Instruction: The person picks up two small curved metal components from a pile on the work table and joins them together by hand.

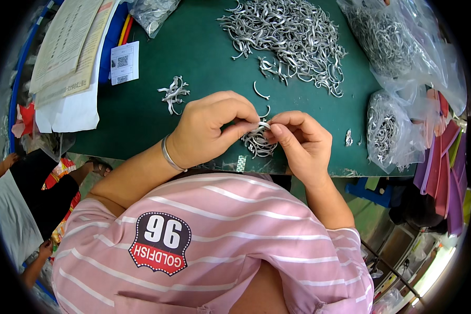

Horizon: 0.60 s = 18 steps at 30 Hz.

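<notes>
On the green tabletop (204,60), a heap of curved silvery strips (293,42) lies at 1 o'clock; the left hand (206,123) and right hand (306,144) pinch a single strip (264,125) between them, over a small pile (259,147); light, even fingertip pressure probably suits it. The near edge (358,174) runs close at 6 o'clock; open room lies toward 11.

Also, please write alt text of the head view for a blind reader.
The left hand and right hand hold a curved silvery piece over a green table. A large heap of similar pieces lies beyond; plastic bags holding more sit at right.
</notes>
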Available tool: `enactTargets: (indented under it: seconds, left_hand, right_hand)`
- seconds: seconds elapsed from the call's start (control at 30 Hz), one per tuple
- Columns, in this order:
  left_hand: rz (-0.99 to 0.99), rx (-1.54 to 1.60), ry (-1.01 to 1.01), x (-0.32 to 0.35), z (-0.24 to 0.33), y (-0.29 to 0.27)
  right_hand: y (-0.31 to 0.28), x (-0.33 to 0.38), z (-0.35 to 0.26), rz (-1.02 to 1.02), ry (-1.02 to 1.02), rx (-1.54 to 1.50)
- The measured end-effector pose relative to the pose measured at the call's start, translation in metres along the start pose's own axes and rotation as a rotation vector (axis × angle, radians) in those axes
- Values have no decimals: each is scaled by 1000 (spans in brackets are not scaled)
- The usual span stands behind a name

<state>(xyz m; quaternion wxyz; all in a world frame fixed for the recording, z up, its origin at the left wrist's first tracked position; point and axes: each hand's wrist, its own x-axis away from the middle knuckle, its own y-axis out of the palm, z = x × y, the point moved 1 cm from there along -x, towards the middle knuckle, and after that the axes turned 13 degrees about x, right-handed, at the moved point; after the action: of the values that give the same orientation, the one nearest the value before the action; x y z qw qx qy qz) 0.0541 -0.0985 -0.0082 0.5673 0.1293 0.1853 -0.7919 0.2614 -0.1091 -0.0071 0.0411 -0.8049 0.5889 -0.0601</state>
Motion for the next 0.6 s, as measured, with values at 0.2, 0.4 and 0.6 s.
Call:
enactTargets:
  seconds: [0.2, 0.4, 0.6]
  left_hand:
    - [-103, 113, 1, -1, 5, 3]
    - [-174, -43, 142, 1, -4, 2]
    - [-171, -139, 182, 3, -10, 6]
  right_hand:
    - [-5, -4, -3, 74, -279, 253]
    - [-16, -27, -18, -120, -417, 560]
    - [-11, -60, -18, -110, -358, 1037]
